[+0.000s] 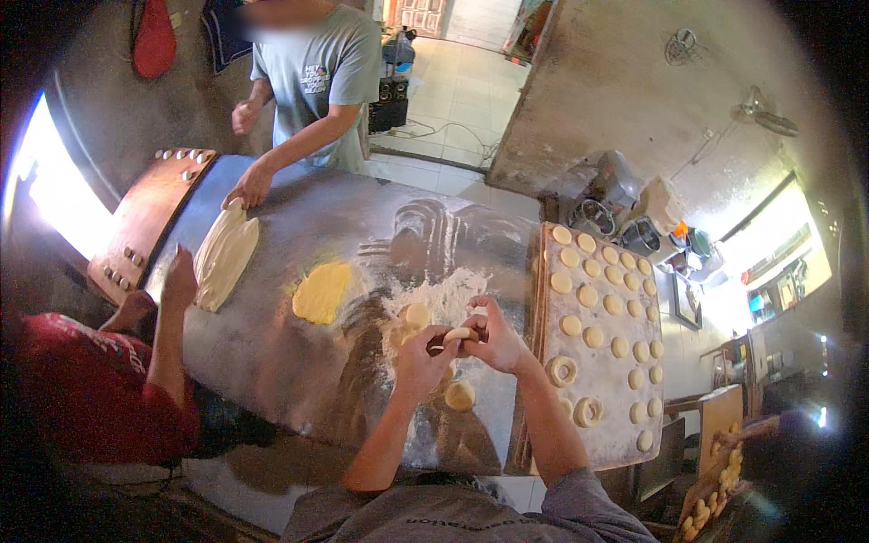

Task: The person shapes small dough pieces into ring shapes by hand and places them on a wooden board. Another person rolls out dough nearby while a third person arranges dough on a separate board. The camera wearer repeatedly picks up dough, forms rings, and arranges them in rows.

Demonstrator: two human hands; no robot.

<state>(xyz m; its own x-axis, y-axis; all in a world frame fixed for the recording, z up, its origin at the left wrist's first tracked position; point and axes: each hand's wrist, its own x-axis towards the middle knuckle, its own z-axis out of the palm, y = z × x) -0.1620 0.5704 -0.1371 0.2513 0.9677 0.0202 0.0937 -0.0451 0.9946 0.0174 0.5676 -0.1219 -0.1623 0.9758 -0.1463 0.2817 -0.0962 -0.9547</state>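
My left hand point(424, 360) and my right hand point(493, 344) pinch a small pale dough piece point(460, 335) between their fingers, above a patch of white flour point(444, 290) on the steel table point(353, 407). Several cut dough rounds point(460, 395) lie beneath and around my hands, partly hidden by them. Left of the flour sits a flattened yellow slab point(319, 294). To my right, a floured wooden board point(615, 439) carries rows of dough discs, with a few rings near its lower left.
A co-worker in grey point(308, 109) reaches onto a long white dough point(224, 262); one in red point(109, 380) works at the left, beside a wooden board point(145, 226). Pots point(593, 217) stand behind the right board. Another arm point(751, 430) is over a dough-covered board at lower right.
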